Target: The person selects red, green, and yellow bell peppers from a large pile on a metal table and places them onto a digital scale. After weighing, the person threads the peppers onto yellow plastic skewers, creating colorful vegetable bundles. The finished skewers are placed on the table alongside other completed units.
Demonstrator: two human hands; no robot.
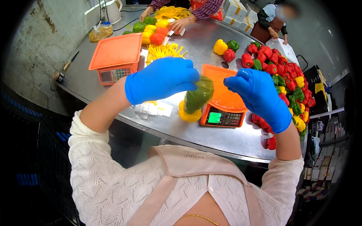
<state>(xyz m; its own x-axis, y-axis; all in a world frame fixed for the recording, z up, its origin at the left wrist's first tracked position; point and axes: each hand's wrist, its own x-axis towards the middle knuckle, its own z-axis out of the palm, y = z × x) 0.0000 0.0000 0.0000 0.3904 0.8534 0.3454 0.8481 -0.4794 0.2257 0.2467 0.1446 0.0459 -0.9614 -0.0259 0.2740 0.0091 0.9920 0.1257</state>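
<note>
My left hand (164, 80), in a blue glove, is closed on the top of a net bag of bell peppers that hangs in front of me. Through the mesh a green bell pepper (199, 94) shows above a yellow bell pepper (189, 113). My right hand (263, 96), also gloved in blue, is raised to the right of the bag with its fingers curled together. Whatever it may pinch is too small to make out. Between my hands stands an orange scale (228, 98) with a lit green display, its pan partly behind the bag.
Loose red, green and yellow peppers (286, 71) are heaped along the right. A second orange scale (117, 49) stands left, beside yellow net sleeves (163, 52). White labels (152, 109) lie near the metal table's front edge. Across the table, a co-worker's hands (180, 24) touch bagged peppers.
</note>
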